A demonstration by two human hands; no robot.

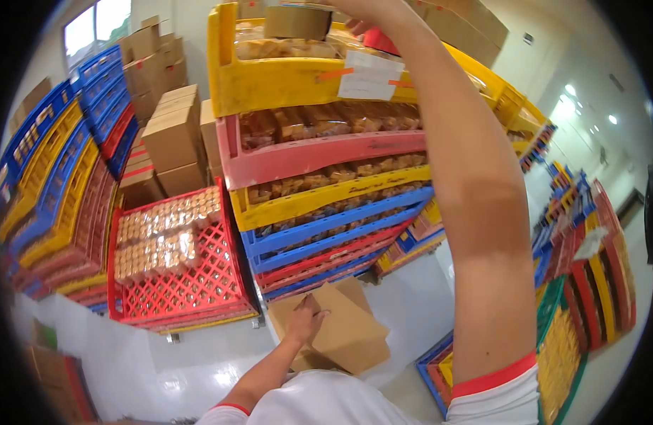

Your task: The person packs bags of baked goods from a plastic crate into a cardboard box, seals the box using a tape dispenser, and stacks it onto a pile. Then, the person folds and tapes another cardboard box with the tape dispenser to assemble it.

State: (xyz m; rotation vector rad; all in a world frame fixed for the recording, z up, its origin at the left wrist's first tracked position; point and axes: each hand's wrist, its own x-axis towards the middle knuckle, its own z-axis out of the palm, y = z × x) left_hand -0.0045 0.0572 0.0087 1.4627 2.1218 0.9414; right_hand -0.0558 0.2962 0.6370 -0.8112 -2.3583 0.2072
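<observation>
My left hand (305,322) lies on a brown cardboard box (351,329) low in the middle of the view, its thumb spread from the other fingers. My right arm reaches up across the view, and my right hand (358,21) is at the top edge, partly cut off. Its fingers are curled by a red object (381,42) over the top yellow crate (291,81); what they grip is unclear. Beside that hand, a wide brown roll (298,23) sits above packaged goods in the crate. A white paper (370,75) is fixed to the crate's side with orange tape.
Red, yellow and blue crates with packaged goods stack below the top crate. A red crate (234,283) with wrapped packs stands left of it, near cardboard boxes (174,134). More crate stacks (54,177) rise at the far left, others at the right. Glossy floor (170,361) shows below.
</observation>
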